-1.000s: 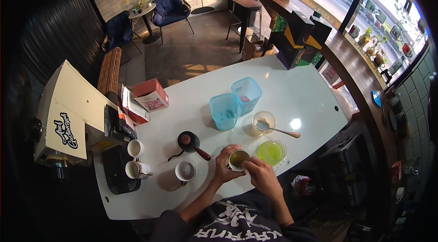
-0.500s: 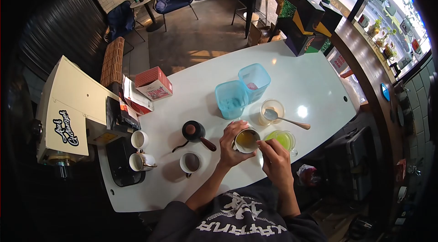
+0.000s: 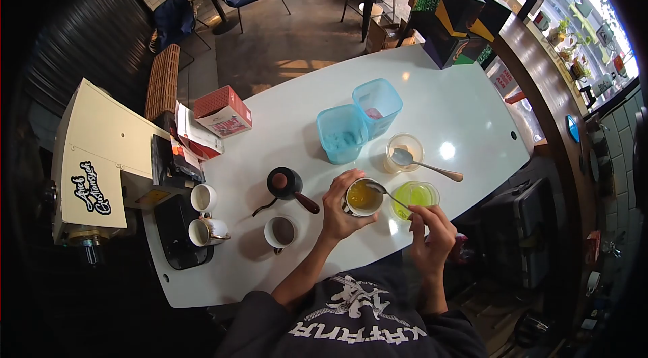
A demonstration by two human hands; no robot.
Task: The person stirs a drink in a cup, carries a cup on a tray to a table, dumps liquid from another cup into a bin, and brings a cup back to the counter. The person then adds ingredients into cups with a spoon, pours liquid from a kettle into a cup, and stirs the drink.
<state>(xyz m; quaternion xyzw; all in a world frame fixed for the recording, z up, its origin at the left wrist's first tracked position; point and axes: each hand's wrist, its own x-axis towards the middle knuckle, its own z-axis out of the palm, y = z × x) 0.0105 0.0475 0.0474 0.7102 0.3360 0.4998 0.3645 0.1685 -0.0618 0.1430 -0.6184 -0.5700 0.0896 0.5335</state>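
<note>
Fingers of the left hand (image 3: 341, 206) wrap a cup (image 3: 370, 209) over the bench (image 3: 280, 132), beside the green-filled glass (image 3: 420, 199); those of the right hand (image 3: 435, 231) pinch a spoon (image 3: 392, 196) at its rim. Overtilting or a spoon knock could slop the yellowish liquid (image 3: 358, 197). The cup's underside is hidden; whether spoon touches liquid is unclear.

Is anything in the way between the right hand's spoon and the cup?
Nothing visible is: the right hand holds the spoon with its bowl at the mouth of the cup. The green-filled glass shows behind the spoon's handle.
</note>
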